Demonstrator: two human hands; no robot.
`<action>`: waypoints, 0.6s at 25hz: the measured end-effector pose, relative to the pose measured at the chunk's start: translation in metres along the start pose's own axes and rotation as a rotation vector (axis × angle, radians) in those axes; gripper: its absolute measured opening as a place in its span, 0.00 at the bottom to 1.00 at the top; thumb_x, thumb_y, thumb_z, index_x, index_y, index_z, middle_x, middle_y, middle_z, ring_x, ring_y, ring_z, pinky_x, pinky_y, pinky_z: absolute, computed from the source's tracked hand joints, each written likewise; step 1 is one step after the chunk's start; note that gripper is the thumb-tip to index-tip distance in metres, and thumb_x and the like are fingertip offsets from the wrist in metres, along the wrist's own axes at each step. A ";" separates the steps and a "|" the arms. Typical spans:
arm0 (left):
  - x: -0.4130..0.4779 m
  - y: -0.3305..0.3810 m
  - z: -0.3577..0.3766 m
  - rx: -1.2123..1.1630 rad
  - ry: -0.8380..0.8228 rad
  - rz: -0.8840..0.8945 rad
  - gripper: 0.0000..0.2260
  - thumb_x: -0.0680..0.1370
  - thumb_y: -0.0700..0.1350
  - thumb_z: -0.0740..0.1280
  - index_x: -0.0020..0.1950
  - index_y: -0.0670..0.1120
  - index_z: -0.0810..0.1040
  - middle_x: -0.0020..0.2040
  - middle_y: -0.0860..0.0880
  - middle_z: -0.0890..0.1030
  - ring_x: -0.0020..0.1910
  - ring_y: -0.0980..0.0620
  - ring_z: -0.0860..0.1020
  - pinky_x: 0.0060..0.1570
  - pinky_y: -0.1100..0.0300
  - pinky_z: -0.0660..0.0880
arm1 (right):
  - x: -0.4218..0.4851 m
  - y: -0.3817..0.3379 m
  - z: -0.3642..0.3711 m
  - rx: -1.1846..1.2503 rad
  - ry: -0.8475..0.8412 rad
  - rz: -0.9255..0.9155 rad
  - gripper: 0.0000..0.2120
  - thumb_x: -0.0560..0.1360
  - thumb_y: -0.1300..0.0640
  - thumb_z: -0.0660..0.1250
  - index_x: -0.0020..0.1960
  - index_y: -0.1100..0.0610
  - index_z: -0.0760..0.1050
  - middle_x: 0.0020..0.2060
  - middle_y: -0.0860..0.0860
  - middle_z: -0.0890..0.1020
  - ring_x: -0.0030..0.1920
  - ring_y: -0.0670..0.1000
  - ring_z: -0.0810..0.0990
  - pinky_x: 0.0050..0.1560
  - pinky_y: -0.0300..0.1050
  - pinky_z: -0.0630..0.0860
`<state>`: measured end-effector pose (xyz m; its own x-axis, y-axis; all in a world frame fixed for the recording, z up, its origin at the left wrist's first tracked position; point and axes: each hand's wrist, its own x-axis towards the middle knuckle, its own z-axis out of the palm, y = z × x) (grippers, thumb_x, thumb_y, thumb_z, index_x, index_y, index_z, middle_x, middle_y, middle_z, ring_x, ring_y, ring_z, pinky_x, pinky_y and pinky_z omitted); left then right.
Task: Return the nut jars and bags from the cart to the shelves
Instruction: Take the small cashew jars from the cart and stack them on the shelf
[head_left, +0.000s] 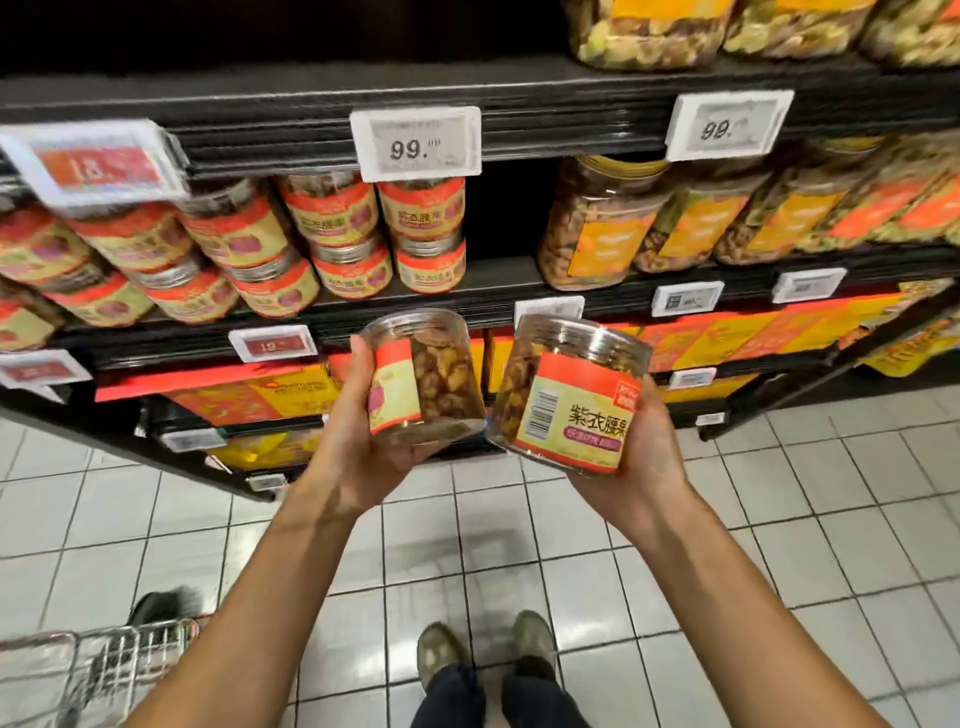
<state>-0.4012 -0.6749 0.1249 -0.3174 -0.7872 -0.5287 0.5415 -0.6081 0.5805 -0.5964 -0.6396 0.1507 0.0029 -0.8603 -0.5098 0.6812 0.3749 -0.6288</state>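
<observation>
My left hand (358, 447) grips a clear nut jar (426, 379) with a red and yellow label, held upright in front of the shelves. My right hand (641, 457) grips a second nut jar (569, 395) of the same kind, tilted a little left, its barcode and label facing me. The two jars are side by side, almost touching. Above them the middle shelf (498, 283) carries stacked jars of the same kind (426, 234), with a dark gap (506, 213) just to their right. The wire cart (93, 670) shows at the bottom left corner.
Larger jars with orange labels (608, 228) stand on the right of the middle shelf and on the shelf above. Orange boxes (737, 338) fill the lower shelves. White price tags (415, 137) stick out from the shelf edges. My feet (483, 654) stand on white floor tiles.
</observation>
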 end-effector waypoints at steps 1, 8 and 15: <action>0.006 -0.003 0.001 -0.025 0.007 0.018 0.36 0.61 0.69 0.63 0.59 0.45 0.81 0.61 0.42 0.80 0.58 0.43 0.79 0.54 0.46 0.78 | 0.009 -0.002 -0.001 -0.012 -0.006 0.007 0.19 0.73 0.42 0.58 0.39 0.50 0.83 0.39 0.52 0.85 0.40 0.53 0.85 0.39 0.51 0.81; 0.055 -0.001 -0.011 -0.013 0.040 0.244 0.31 0.67 0.64 0.65 0.64 0.46 0.77 0.62 0.44 0.79 0.61 0.45 0.77 0.62 0.47 0.73 | 0.069 -0.003 -0.006 -0.016 -0.115 0.056 0.27 0.78 0.42 0.53 0.31 0.51 0.82 0.32 0.50 0.84 0.34 0.50 0.84 0.35 0.45 0.80; 0.064 0.001 -0.029 0.184 0.217 0.550 0.26 0.64 0.64 0.71 0.53 0.48 0.81 0.51 0.47 0.84 0.52 0.49 0.82 0.50 0.53 0.80 | 0.099 0.020 0.004 -0.001 -0.234 0.080 0.28 0.78 0.42 0.52 0.30 0.51 0.82 0.31 0.48 0.84 0.34 0.49 0.84 0.36 0.46 0.81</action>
<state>-0.3978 -0.7232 0.0738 0.1464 -0.9635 -0.2242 0.4315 -0.1417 0.8909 -0.5793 -0.7188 0.0901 0.2267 -0.8844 -0.4079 0.6712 0.4454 -0.5926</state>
